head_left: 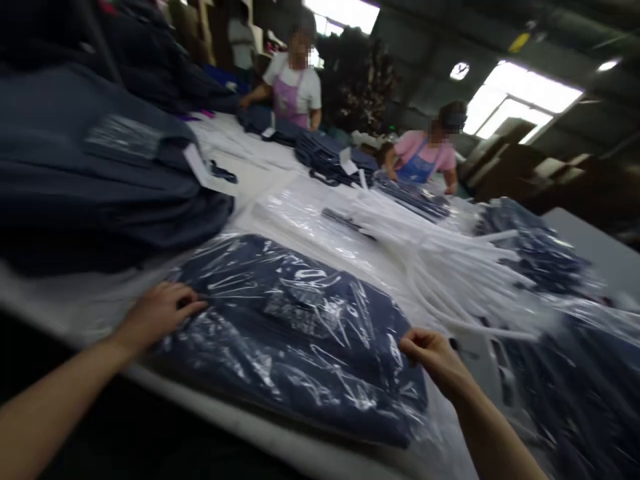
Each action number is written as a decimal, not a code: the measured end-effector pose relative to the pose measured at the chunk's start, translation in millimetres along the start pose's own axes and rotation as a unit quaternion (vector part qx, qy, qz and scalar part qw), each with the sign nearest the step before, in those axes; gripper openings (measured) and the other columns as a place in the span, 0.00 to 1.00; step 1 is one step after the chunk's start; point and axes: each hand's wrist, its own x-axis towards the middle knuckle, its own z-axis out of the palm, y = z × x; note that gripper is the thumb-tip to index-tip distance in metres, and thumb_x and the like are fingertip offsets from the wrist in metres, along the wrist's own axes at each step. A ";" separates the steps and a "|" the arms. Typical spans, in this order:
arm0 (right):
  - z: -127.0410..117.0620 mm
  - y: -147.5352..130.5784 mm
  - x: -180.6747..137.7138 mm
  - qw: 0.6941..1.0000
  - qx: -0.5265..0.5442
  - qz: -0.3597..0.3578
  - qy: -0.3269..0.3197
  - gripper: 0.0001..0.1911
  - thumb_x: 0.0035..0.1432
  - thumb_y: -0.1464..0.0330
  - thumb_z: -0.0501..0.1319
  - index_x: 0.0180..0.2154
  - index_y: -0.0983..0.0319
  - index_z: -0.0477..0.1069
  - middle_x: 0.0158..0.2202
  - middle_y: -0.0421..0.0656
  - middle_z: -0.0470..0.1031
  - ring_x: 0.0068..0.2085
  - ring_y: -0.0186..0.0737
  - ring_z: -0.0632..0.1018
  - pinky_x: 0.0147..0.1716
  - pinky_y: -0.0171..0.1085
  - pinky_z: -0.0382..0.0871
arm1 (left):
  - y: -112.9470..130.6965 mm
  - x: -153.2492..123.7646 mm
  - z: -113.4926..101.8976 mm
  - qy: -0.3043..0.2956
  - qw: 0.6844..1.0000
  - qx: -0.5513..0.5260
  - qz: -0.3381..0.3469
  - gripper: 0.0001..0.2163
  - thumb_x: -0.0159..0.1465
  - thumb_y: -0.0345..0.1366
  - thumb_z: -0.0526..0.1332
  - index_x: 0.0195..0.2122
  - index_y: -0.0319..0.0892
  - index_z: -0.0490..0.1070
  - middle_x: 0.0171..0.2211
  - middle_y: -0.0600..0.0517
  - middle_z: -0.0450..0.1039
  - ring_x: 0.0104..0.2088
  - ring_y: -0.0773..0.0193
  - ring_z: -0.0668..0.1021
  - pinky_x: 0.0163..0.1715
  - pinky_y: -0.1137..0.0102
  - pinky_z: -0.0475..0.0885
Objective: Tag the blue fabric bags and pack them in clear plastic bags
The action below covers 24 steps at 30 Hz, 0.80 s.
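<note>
You're pinching the navy folded garment in clear plastic bag [295, 333] with left hand [160, 312] at 9 o'clock, right hand [434, 357] clamped at 3; keep plastic taut.

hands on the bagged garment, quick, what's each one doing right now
Left hand: fingers curled, resting on the left edge of the bagged garment; no clear grip.
Right hand: fingers pinched shut on the bag's right edge.
</note>
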 end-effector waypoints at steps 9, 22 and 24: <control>271.7 -154.0 115.7 0.863 -0.237 -0.156 -0.418 0.15 0.47 0.56 0.67 0.26 0.61 0.74 0.21 0.37 0.73 0.25 0.33 0.74 0.26 0.30 0.65 | 7.0 -3.0 -1.8 -0.011 0.999 -0.022 -0.041 0.10 0.61 0.43 0.62 0.28 0.42 0.72 0.31 0.50 0.73 0.40 0.54 0.70 0.41 0.62 0.63; 219.8 -147.1 120.1 0.838 -0.518 -0.117 -0.130 0.15 0.54 0.60 0.64 0.39 0.63 0.77 0.40 0.52 0.79 0.43 0.48 0.78 0.41 0.41 0.70 | 3.0 -8.4 0.1 -0.016 0.998 -0.051 -0.037 0.12 0.62 0.45 0.62 0.27 0.43 0.70 0.31 0.51 0.72 0.39 0.56 0.70 0.41 0.62 0.60; 197.4 -108.7 66.3 0.875 -0.440 -0.098 -0.177 0.14 0.57 0.57 0.60 0.34 0.60 0.77 0.32 0.43 0.79 0.35 0.38 0.78 0.34 0.35 0.69 | 1.1 -7.9 0.6 -0.016 0.998 -0.054 -0.028 0.13 0.62 0.46 0.61 0.27 0.43 0.71 0.31 0.51 0.72 0.38 0.55 0.70 0.41 0.62 0.60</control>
